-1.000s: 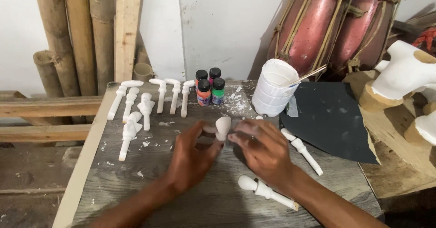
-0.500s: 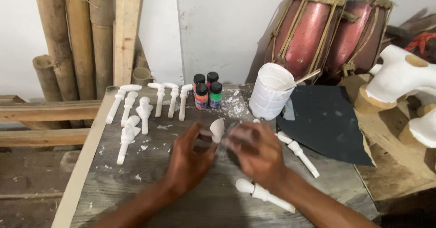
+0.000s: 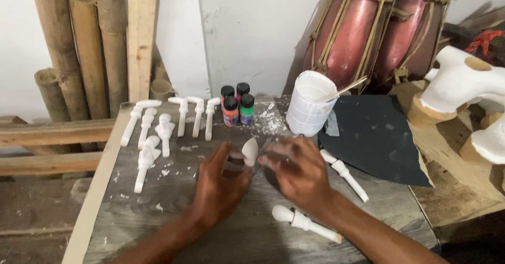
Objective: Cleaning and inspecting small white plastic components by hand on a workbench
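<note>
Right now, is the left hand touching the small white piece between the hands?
Touching. The head view shows the left hand gripping the small white piece, its fingers wrapped around the base.

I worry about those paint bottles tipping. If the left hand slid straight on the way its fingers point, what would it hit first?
Most likely the paint bottles. The left hand, holding a small white piece, points up-table toward them; only plaster crumbs seem to lie between, though depth is unclear.

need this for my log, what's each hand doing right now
Left hand: closed on a small white carved piece.
Right hand: fingers curled at the same piece; motion blur, grip cannot be told.
</note>
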